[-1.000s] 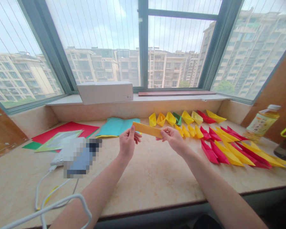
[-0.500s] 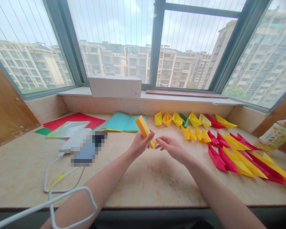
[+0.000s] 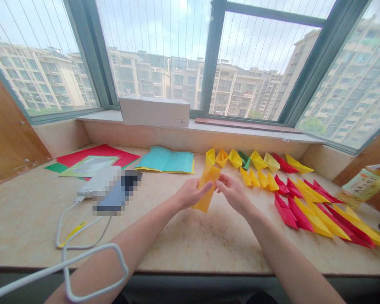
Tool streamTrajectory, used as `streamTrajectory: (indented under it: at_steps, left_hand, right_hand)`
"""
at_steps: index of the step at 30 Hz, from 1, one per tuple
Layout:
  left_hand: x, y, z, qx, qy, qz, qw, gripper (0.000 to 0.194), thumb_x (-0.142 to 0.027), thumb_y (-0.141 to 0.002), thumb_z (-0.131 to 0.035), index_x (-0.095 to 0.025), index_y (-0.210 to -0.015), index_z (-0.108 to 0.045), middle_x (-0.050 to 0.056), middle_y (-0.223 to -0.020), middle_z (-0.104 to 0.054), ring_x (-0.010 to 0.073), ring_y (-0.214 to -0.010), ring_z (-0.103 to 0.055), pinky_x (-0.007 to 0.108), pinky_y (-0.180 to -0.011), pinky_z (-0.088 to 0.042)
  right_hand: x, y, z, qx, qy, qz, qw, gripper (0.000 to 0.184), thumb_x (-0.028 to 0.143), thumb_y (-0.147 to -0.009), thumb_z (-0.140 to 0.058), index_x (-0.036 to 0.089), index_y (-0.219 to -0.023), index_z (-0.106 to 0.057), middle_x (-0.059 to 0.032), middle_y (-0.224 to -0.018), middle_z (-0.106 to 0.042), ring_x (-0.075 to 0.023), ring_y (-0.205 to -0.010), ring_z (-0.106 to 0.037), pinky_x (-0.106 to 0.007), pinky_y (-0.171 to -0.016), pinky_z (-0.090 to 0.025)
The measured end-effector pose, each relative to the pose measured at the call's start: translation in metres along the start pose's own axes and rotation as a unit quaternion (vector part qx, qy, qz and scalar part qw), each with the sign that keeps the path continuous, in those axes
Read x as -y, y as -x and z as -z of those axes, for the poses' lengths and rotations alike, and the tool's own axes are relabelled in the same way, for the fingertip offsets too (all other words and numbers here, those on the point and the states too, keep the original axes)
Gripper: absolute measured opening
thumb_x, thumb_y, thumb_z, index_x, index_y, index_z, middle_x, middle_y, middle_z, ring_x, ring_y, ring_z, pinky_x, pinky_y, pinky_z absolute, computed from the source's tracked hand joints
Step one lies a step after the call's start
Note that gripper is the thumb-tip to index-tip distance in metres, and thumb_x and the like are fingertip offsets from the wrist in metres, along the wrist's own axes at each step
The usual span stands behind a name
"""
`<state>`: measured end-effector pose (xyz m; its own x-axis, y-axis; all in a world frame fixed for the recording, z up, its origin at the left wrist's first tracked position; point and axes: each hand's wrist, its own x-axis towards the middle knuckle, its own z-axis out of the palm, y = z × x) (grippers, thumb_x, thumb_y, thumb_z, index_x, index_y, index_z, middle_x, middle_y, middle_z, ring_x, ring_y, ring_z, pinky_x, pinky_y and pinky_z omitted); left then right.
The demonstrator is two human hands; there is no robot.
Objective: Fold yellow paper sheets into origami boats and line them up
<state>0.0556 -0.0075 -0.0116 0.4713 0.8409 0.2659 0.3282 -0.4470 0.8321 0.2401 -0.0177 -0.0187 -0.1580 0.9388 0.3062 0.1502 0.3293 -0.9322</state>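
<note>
A folded piece of yellow paper (image 3: 205, 202) is held up over the middle of the counter, its long side tilted. My left hand (image 3: 191, 193) grips its left side, thumb across the front face. At the paper's right edge, my right hand (image 3: 229, 190) has its fingertips bent and pressed on it. Behind and to the right stand rows of folded paper boats: small yellow ones (image 3: 235, 159), a green one (image 3: 244, 160) and red ones (image 3: 285, 211) alternating with yellow.
Blue sheets (image 3: 167, 159) lie at the back, red sheets (image 3: 120, 154) farther left. A white power bank (image 3: 104, 179) and a blurred phone (image 3: 114, 196) rest on the left, with a white cable (image 3: 91, 249). A bottle (image 3: 364, 183) stands far right; a white box (image 3: 155, 112) sits on the sill.
The yellow paper has turned so its broad face shows and it tilts the other way. Both hands have moved slightly right. My right fingers have closed in on its edge.
</note>
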Motion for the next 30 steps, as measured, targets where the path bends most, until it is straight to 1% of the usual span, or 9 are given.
streamTrajectory:
  at_steps: [2,4,9,12,15,18,22,27,30]
  left_hand:
    - [0.003,-0.002,-0.001,-0.015,0.027,0.003,1.0,0.046,-0.051,-0.091,-0.047,-0.012,-0.088,-0.071,0.007,-0.079,-0.07,0.0184,-0.068,-0.061,0.024,-0.057,-0.042]
    - [0.006,-0.004,-0.002,-0.011,0.057,0.003,0.998,0.039,-0.047,-0.089,-0.053,-0.013,-0.092,-0.071,0.008,-0.085,-0.072,0.0202,-0.075,-0.064,0.025,-0.061,-0.045]
    - [0.008,-0.004,-0.002,0.049,0.189,0.036,0.98,0.036,-0.043,-0.084,-0.064,-0.011,-0.099,-0.072,0.011,-0.097,-0.074,0.0228,-0.084,-0.068,0.027,-0.071,-0.05]
    - [0.007,-0.003,-0.001,0.072,0.238,0.055,0.967,0.039,-0.043,-0.082,-0.068,-0.011,-0.104,-0.072,0.012,-0.104,-0.073,0.0244,-0.091,-0.068,0.029,-0.076,-0.051]
    - [0.007,-0.002,-0.002,0.07,0.234,0.077,0.967,0.041,-0.045,-0.079,-0.071,-0.01,-0.1,-0.073,0.013,-0.1,-0.074,0.0252,-0.089,-0.069,0.029,-0.074,-0.051]
    - [0.007,-0.001,-0.004,0.079,0.225,0.092,0.967,0.042,-0.046,-0.076,-0.074,-0.009,-0.096,-0.074,0.013,-0.096,-0.074,0.0259,-0.086,-0.069,0.03,-0.071,-0.05]
    - [0.007,-0.001,-0.006,0.095,0.235,0.093,0.963,0.045,-0.047,-0.074,-0.075,-0.009,-0.099,-0.073,0.014,-0.099,-0.073,0.028,-0.09,-0.069,0.032,-0.074,-0.051]
    - [0.01,-0.002,-0.006,0.104,0.261,0.075,0.957,0.043,-0.043,-0.073,-0.078,-0.011,-0.101,-0.073,0.013,-0.103,-0.073,0.0274,-0.092,-0.069,0.033,-0.078,-0.052]
    - [0.012,-0.004,-0.006,0.087,0.261,0.065,0.959,0.041,-0.041,-0.074,-0.077,-0.011,-0.102,-0.073,0.013,-0.106,-0.073,0.0269,-0.094,-0.069,0.034,-0.082,-0.051]
  right_hand:
    - [0.0,0.0,0.001,-0.008,-0.003,-0.002,1.0,0.034,0.039,-0.084,-0.061,0.018,-0.11,-0.067,-0.0061,-0.085,-0.073,-0.0174,-0.067,-0.063,-0.029,-0.057,-0.048]
    - [0.0,0.001,0.0,-0.005,-0.007,-0.006,1.0,0.035,0.04,-0.084,-0.062,0.017,-0.111,-0.066,-0.0058,-0.083,-0.073,-0.0164,-0.063,-0.061,-0.029,-0.056,-0.046]
    - [0.003,0.002,-0.003,-0.023,-0.014,-0.009,1.0,0.034,0.043,-0.081,-0.066,0.017,-0.102,-0.065,-0.0055,-0.081,-0.073,-0.0158,-0.062,-0.061,-0.026,-0.052,-0.044]
    - [0.004,0.002,-0.003,-0.029,-0.05,-0.012,0.998,0.033,0.043,-0.078,-0.07,0.018,-0.099,-0.064,-0.006,-0.089,-0.073,-0.0168,-0.067,-0.064,-0.027,-0.056,-0.047]
    - [0.005,0.002,-0.003,-0.005,-0.1,-0.014,0.995,0.031,0.041,-0.078,-0.072,0.019,-0.099,-0.065,-0.0066,-0.099,-0.073,-0.0196,-0.078,-0.068,-0.031,-0.068,-0.053]
    - [0.004,0.002,-0.002,0.008,-0.117,-0.015,0.993,0.03,0.039,-0.075,-0.074,0.019,-0.096,-0.067,-0.007,-0.1,-0.074,-0.0223,-0.084,-0.069,-0.034,-0.075,-0.054]
    - [0.0,0.0,0.0,-0.001,-0.108,-0.014,0.994,0.026,0.038,-0.073,-0.076,0.019,-0.089,-0.069,-0.0063,-0.096,-0.075,-0.0232,-0.084,-0.069,-0.035,-0.076,-0.054]
    - [0.0,-0.001,0.0,-0.009,-0.117,-0.008,0.993,0.03,0.041,-0.074,-0.075,0.019,-0.093,-0.069,-0.0062,-0.096,-0.074,-0.0227,-0.084,-0.069,-0.034,-0.075,-0.054]
    - [0.0,-0.001,0.0,-0.012,-0.121,-0.01,0.993,0.032,0.045,-0.078,-0.072,0.02,-0.097,-0.066,-0.0055,-0.092,-0.074,-0.0202,-0.077,-0.068,-0.03,-0.065,-0.052]
